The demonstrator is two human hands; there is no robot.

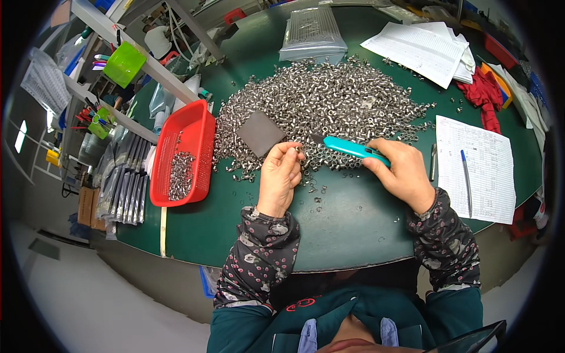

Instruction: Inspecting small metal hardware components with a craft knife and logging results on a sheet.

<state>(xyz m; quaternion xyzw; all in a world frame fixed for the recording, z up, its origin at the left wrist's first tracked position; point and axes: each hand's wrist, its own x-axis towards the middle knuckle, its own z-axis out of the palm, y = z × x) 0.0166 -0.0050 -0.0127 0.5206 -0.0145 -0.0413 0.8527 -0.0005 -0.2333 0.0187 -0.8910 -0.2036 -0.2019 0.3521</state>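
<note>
My right hand is closed round a teal utility knife, its dark blade pointing left. In front of it my left hand pinches a small metal ring between thumb and fingertips. The blade tip is a short way right of and above the ring, apart from it. Behind both hands spreads a big heap of small shiny metal rings. On the heap's near left part, just beyond my left hand, lies a dark grey square pad. A few loose rings and dark shavings lie between my hands.
At the left stands a red plastic basket with some rings inside. Right are a printed sheet, a blue pen and a dark slim tool. A bagged stack, papers and a red cloth lie farther back on the green table.
</note>
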